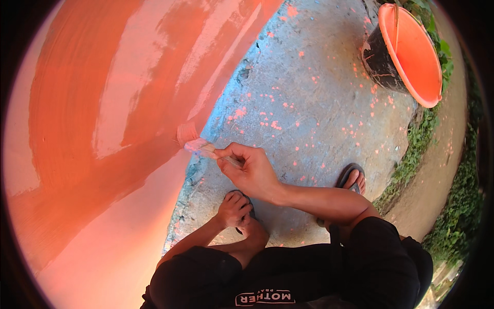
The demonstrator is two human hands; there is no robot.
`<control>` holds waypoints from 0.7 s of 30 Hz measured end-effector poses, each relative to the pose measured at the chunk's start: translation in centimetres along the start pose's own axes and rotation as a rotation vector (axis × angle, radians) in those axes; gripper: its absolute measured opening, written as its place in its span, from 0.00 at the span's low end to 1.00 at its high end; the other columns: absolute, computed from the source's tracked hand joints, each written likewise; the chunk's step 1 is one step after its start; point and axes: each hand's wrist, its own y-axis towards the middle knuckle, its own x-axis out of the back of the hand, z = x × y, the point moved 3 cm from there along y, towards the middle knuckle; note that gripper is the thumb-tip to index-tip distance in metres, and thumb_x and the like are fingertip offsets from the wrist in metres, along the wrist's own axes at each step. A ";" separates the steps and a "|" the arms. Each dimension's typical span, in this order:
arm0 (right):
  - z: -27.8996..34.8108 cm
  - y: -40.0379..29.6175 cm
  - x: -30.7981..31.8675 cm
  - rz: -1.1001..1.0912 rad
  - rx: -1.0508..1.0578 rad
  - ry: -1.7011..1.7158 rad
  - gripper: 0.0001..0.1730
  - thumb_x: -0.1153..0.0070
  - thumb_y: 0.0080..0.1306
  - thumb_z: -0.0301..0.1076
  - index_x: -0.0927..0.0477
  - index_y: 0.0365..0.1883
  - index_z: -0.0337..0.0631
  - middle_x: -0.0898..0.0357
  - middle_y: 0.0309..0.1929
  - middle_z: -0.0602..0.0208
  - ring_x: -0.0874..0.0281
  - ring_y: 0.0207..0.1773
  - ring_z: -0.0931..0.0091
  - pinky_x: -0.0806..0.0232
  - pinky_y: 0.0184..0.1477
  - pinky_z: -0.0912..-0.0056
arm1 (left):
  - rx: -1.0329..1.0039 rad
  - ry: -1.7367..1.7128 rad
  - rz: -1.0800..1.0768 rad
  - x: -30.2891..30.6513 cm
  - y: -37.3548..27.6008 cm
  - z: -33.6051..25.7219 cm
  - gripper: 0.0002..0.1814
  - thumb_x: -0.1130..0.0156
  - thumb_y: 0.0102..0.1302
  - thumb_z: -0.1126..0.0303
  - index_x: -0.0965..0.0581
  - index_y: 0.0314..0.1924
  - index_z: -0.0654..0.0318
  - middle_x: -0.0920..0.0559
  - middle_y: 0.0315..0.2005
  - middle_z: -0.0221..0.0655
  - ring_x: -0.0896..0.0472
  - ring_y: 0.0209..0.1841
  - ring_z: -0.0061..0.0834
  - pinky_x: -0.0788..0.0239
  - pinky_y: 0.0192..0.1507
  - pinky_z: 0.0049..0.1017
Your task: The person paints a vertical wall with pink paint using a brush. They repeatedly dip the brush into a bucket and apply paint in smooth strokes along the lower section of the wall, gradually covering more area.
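My right hand [251, 170] grips the handle of a paintbrush [200, 147] between thumb and fingers. The brush's paint-coated bristles press against the lower part of a wall [77, 116], just above where it meets the ground. Fresh darker orange strokes cover part of that wall, with lighter pink-orange patches between and below them. Lower down, my left hand [234, 208] hangs in front of my left foot, its fingers loosely curled. Nothing shows in it, but its palm is hidden.
A black bucket [386, 61], its inside coated orange, stands at the upper right near the edge of the concrete ledge [305, 116]. Paint spatters dot the concrete. My right foot in a flip-flop [349, 174] rests on it. Green plants [411, 158] and a dirt path [428, 170] lie beyond.
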 end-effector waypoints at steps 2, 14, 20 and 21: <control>0.4 -0.1 0.4 0.053 0.001 -0.048 0.09 0.38 0.74 0.28 0.13 0.49 0.35 0.23 0.27 0.80 0.37 0.29 0.90 0.44 0.29 0.78 | 0.003 0.002 0.016 -0.1 -0.2 0.0 0.13 0.35 0.45 0.65 0.18 0.35 0.53 0.23 0.36 0.30 0.22 0.46 0.41 0.34 0.50 0.41; 2.0 3.2 1.3 0.298 -0.132 -0.028 0.09 0.34 0.70 0.30 0.10 0.46 0.37 0.22 0.22 0.77 0.34 0.25 0.88 0.44 0.27 0.76 | -0.002 0.003 0.002 0.1 -0.2 0.1 0.14 0.35 0.45 0.65 0.17 0.36 0.54 0.22 0.36 0.31 0.22 0.46 0.41 0.34 0.54 0.41; 6.7 6.6 8.4 0.117 -0.073 -0.061 0.11 0.33 0.69 0.34 0.10 0.45 0.37 0.18 0.25 0.73 0.28 0.26 0.86 0.40 0.25 0.76 | 0.016 -0.005 -0.003 -0.1 -0.9 0.2 0.13 0.35 0.46 0.66 0.17 0.36 0.53 0.23 0.35 0.30 0.22 0.46 0.41 0.34 0.53 0.42; 7.5 6.8 9.6 0.092 -0.061 -0.084 0.12 0.34 0.69 0.34 0.10 0.46 0.37 0.19 0.26 0.74 0.29 0.26 0.86 0.40 0.25 0.77 | 0.020 -0.002 0.000 0.0 -1.0 0.2 0.13 0.35 0.46 0.66 0.17 0.36 0.53 0.23 0.35 0.30 0.22 0.46 0.41 0.34 0.53 0.42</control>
